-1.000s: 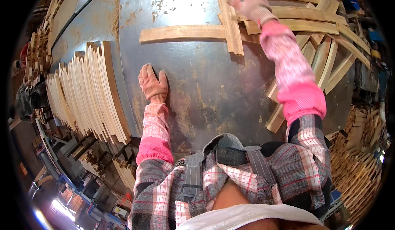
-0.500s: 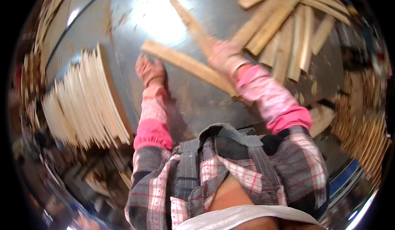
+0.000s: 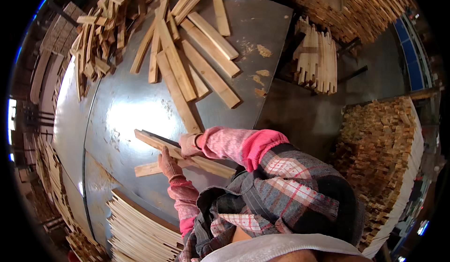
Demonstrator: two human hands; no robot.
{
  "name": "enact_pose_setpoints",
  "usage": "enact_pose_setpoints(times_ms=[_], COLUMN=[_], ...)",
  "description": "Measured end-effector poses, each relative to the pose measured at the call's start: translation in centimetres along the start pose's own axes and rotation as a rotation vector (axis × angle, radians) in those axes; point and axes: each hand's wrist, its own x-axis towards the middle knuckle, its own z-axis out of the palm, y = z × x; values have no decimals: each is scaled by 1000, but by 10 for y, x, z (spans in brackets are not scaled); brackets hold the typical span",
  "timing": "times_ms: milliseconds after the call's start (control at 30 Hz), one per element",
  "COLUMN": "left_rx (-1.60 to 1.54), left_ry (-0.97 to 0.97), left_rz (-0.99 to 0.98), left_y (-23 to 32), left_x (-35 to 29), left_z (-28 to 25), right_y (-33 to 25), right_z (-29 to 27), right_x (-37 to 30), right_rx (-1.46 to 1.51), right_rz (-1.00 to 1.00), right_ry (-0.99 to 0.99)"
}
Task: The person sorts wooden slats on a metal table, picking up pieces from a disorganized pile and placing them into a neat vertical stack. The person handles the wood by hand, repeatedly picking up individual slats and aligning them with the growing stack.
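Note:
My right hand (image 3: 190, 145) is closed on a long wooden strip (image 3: 213, 166) that slants from upper left to lower right in front of me. My left hand (image 3: 169, 164) is on the near side of that strip, its fingers against the wood close to the right hand. A second wooden strip (image 3: 147, 169) crosses under the first, lying on the metal table; the left hand covers part of it. Both hands look gloved, and the fingertips are partly hidden.
Several loose strips (image 3: 211, 73) fan out on the metal table (image 3: 248, 114) beyond my hands. A neat stack of strips (image 3: 140, 229) stands at the near left. A jumbled heap (image 3: 96, 41) lies at the far left. A large lumber stack (image 3: 375, 154) stands at the right.
My view has swung to the right. My hands have come close together, and the left hand, earlier at a strip's far end, is now near the right hand. The two strips now cross.

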Motion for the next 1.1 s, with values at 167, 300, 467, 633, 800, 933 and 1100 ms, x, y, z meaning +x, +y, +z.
enact_pose_setpoints(times_ms=[167, 300, 467, 633, 800, 933, 1100], left_rx=[342, -235, -65, -111, -337, -82, -132], left_ry=[-439, -619, -1072, -1288, -1008, -745, -454], left_rz=[472, -160, -230, -479, -602, -377, -35], left_y=[16, 109, 115, 67, 1, -16, -14], left_x=[-21, -86, -174, -241, -183, -175, -173], left_z=[48, 178, 345, 420, 389, 370, 313], right_y=[36, 104, 183, 335, 463, 602, 660], right_z=[-40, -144, -260, -269, -211, -155, -173], right_x=[-64, -120, -275, -406, -495, -497, -457], right_rx=[257, -175, -780, -734, 149, 388, 511], right_rz=[-275, -254, -56, 46, 857, 1114, 1239], right_ry=[254, 961, 1118, 1158, 967, 976, 828])
